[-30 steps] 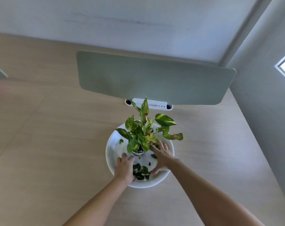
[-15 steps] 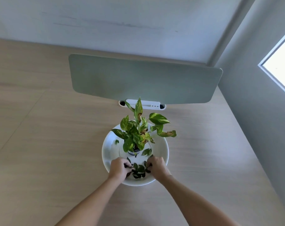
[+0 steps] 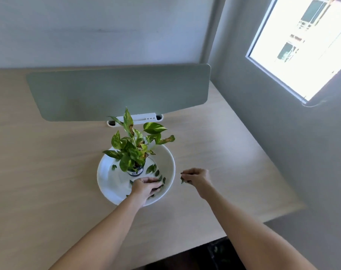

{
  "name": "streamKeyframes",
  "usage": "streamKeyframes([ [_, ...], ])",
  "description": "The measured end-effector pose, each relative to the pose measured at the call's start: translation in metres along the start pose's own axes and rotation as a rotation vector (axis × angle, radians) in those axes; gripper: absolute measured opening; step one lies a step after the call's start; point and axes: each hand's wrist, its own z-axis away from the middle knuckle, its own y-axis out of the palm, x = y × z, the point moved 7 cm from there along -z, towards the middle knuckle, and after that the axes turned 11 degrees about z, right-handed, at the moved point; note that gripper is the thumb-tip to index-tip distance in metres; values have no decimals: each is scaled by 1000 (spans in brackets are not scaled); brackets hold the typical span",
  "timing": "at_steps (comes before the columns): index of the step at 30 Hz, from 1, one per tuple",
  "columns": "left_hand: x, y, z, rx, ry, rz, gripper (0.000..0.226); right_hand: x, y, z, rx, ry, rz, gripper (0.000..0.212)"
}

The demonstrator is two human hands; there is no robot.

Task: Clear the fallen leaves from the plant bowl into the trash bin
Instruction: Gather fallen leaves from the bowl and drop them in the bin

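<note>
Right hand (image 3: 195, 177) has left white bowl (image 3: 166, 152) since half second ago, now over counter (image 3: 48, 172) just right of rim, fingers pinched shut on dark fallen leaves (image 3: 183, 179). Left hand (image 3: 146, 187) stays inside bowl, fingers curled over loose leaves (image 3: 162, 179) at near side; firm grip unclear. Potted plant (image 3: 134, 147) upright in bowl. More leaves beside pot.
</note>
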Motion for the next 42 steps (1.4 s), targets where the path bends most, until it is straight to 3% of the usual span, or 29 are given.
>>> streamKeyframes([
  [6, 50, 101, 16, 152, 0, -100, 17, -52, -102, 25, -80, 55, -101, 14],
  [11, 156, 197, 44, 245, -96, -314, 19, -137, -221, 70, -192, 161, -135, 8],
  [18, 283, 263, 91, 364, -199, -581, 17, -256, -313, 117, -349, 333, -89, 10],
  [27, 378, 233, 50, 212, -353, -799, 11, -372, -297, 115, -383, 574, -72, 10],
  [30, 405, 224, 25, 180, -406, -792, 25, -402, -284, 102, -391, 624, -105, 9],
  [37, 441, 217, -16, 187, -358, -945, 41, -453, -249, 65, -311, 647, -193, 30],
  [42, 439, 216, -20, 191, -339, -1020, 41, -453, -247, 63, -314, 667, -233, 34],
])
